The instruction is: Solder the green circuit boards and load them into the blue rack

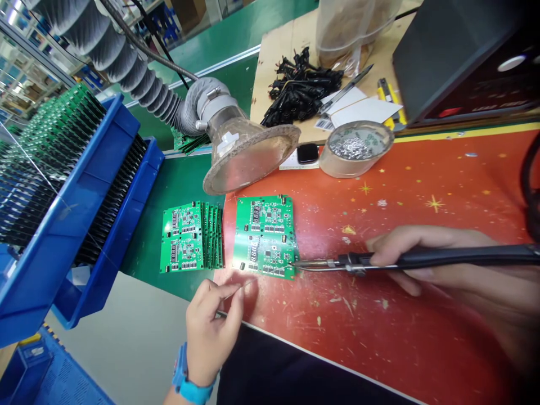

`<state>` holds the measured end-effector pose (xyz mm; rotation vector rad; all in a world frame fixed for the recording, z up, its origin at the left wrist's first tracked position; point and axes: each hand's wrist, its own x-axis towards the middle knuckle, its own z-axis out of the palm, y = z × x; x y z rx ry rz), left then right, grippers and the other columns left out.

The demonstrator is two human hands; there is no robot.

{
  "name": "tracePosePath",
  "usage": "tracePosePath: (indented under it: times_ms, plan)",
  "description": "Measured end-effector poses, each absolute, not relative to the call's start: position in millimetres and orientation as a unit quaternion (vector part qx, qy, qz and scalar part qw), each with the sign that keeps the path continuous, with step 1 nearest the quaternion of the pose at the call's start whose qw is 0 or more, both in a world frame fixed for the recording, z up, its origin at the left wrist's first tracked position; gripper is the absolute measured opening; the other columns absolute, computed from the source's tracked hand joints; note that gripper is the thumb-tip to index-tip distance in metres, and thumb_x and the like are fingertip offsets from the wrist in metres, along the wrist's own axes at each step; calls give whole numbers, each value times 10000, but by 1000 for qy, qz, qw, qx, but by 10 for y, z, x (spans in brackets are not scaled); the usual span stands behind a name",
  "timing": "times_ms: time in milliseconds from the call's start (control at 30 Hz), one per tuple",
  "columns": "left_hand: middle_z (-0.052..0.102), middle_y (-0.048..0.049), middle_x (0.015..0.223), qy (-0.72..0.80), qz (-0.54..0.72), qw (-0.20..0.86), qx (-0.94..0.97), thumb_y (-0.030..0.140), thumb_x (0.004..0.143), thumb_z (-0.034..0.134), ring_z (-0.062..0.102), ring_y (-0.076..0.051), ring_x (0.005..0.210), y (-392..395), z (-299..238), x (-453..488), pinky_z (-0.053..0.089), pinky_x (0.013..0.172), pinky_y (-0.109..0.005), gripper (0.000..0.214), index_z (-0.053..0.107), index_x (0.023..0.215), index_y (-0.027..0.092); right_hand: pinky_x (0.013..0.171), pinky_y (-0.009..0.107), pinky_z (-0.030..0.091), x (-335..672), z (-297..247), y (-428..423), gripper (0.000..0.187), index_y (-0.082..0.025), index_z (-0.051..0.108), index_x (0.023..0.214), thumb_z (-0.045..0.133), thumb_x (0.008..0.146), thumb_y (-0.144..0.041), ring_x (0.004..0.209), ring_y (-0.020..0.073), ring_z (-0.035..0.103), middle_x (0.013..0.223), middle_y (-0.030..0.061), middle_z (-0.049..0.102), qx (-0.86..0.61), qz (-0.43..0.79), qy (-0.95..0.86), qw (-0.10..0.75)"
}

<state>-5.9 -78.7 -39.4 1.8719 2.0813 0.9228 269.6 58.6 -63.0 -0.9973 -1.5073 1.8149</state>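
Observation:
My right hand (434,264) is wrapped round a black-handled soldering iron (405,259), which has a thin metal guide tube along it. The iron's tip reaches the lower right edge of a green circuit board (270,233) lying flat on the red mat. Just below that board, my left hand (213,323) is closed in a pinch, thumb against index finger. Whatever sits between those fingertips is too small to make out. Several more green boards (182,236) lean in an overlapping row to the left.
A fume extractor hood (253,154) hangs close above the boards. Blue bins (105,152) packed with boards stand at left. Behind are a round tin of solder bits (356,149), a smartwatch (307,153), black cables (299,87), a utility knife (390,101) and a dark box (468,62).

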Motion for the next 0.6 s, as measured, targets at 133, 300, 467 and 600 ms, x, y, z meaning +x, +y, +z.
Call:
tracePosePath:
  times_ms: [133, 300, 467, 600]
  plan:
    - [418, 39, 609, 707, 312, 107, 626, 121, 771, 599, 424, -75, 518, -776, -416, -38, 372, 482, -200, 106, 639, 845, 185, 449, 285, 326, 2726, -717, 601, 198, -240, 662, 781, 581, 746, -417, 438, 130, 484, 455, -21, 533, -346, 673, -585, 293]
    - [426, 38, 618, 702, 315, 114, 629, 109, 768, 602, 426, -74, 520, -775, -402, -25, 374, 487, -197, 122, 630, 854, 191, 437, 276, 323, 2715, -703, 592, 191, -258, 662, 791, 576, 753, -423, 436, 123, 481, 463, -26, 539, -336, 670, -589, 301]
    - [459, 29, 629, 693, 313, 115, 640, 106, 767, 604, 434, -75, 525, -781, -379, -29, 377, 487, -197, 100, 625, 831, 180, 442, 280, 320, 2707, -691, 595, 198, -258, 668, 795, 583, 748, -431, 449, 123, 477, 476, -23, 543, -333, 671, -583, 315]
    - [460, 30, 627, 690, 313, 115, 642, 102, 768, 603, 427, -72, 520, -786, -376, -23, 374, 485, -194, 99, 623, 826, 180, 439, 272, 322, 2705, -713, 604, 176, -265, 668, 792, 582, 755, -414, 447, 117, 477, 469, -30, 539, -330, 674, -585, 307]
